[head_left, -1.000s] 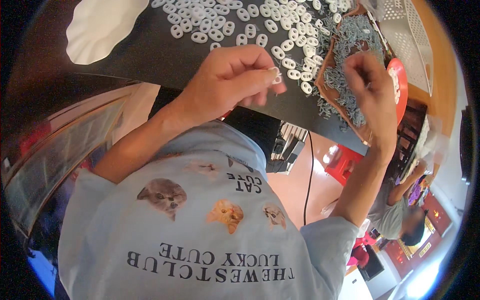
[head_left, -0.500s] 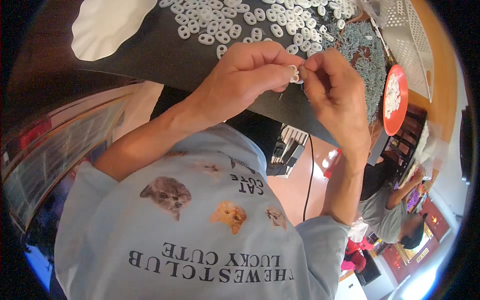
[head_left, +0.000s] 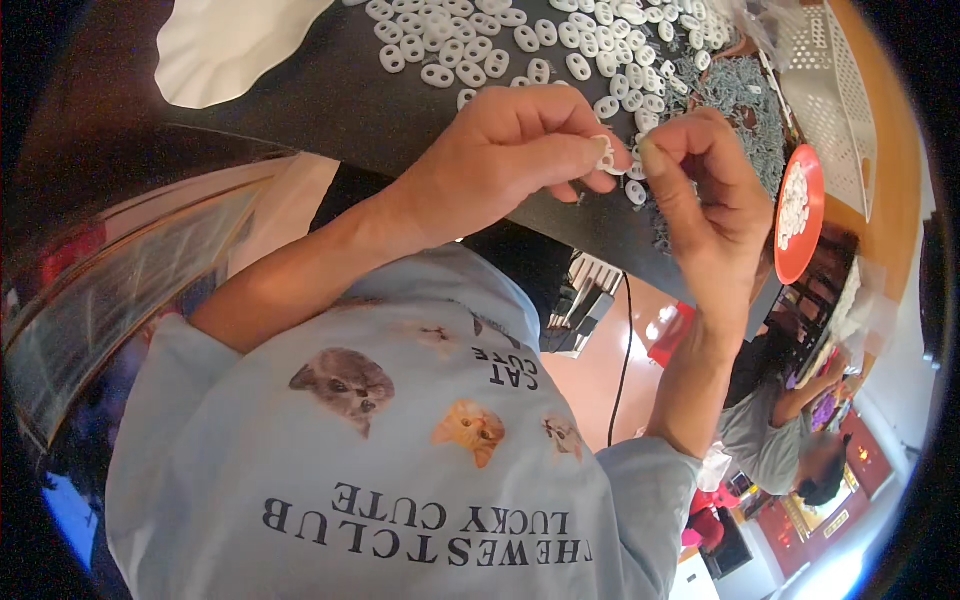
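Observation:
My left hand (head_left: 530, 140) pinches a small white plastic piece (head_left: 606, 156) between thumb and forefinger, above the table's near edge. A short distance to its right, my right hand (head_left: 715, 200) is closed in a pinch, thumb against forefinger. Anything between those fingertips is too small or hidden to make out. Just beyond both hands lie many loose white oval pieces with two holes each (head_left: 437, 75), spread over the dark tabletop (head_left: 330, 110). Behind my right hand spreads a heap of small grey-blue parts (head_left: 745, 125).
A white wavy-edged dish (head_left: 225, 50) stands at the far left. On the right sits a red dish (head_left: 790, 262) of small white pieces, beside a white perforated basket (head_left: 845, 120). A black cable (head_left: 628, 350) hangs below the table. Another person (head_left: 765, 430) works at the right.
My right hand has drawn away rightward from the white piece, leaving a gap between the hands. My left hand still holds the piece. The whole view has shifted slightly.

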